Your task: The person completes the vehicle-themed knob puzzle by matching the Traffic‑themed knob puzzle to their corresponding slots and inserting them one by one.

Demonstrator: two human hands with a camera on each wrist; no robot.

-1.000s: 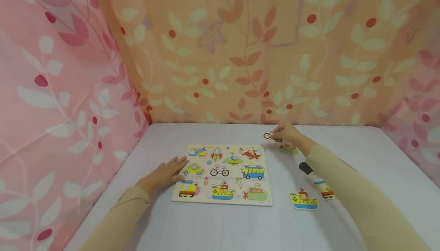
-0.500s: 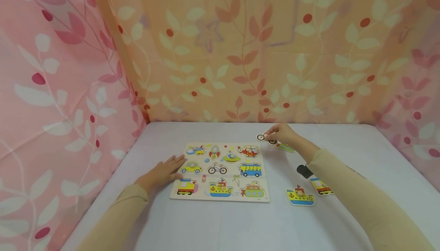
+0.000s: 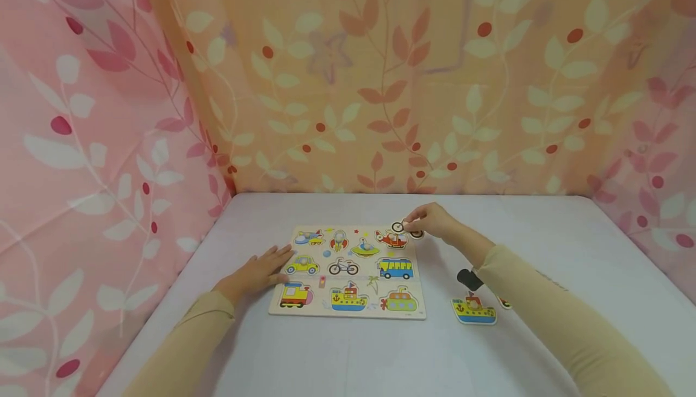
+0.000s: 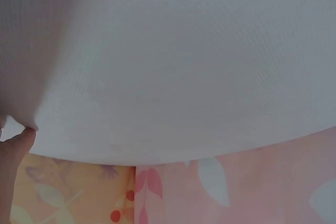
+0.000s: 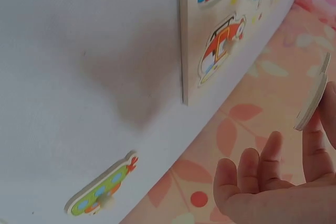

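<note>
My right hand (image 3: 435,223) pinches a bicycle puzzle piece (image 3: 399,226) between thumb and finger, above the back right corner of a wooden peg puzzle board (image 3: 322,300). In the right wrist view the piece (image 5: 314,100) appears edge-on, and the other fingers are loosely bent. My left hand (image 3: 255,273) rests with fingers spread at the board's left edge. A bicycle picture (image 3: 344,267) lies in the board's middle row. Knobbed pieces, such as the yellow car (image 3: 302,264) and the red helicopter (image 3: 391,240), sit in the board.
Right of the board lie a boat piece (image 3: 474,310), a dark piece (image 3: 469,279) and a train piece (image 3: 504,303), partly covered by my sleeve. A green submarine piece (image 5: 100,190) shows in the right wrist view. Floral curtains (image 3: 326,83) stand behind and beside the table.
My right hand has carried the bicycle piece leftward and slightly nearer, from beyond the board to over its back right corner. The left hand stays at the board's edge.
</note>
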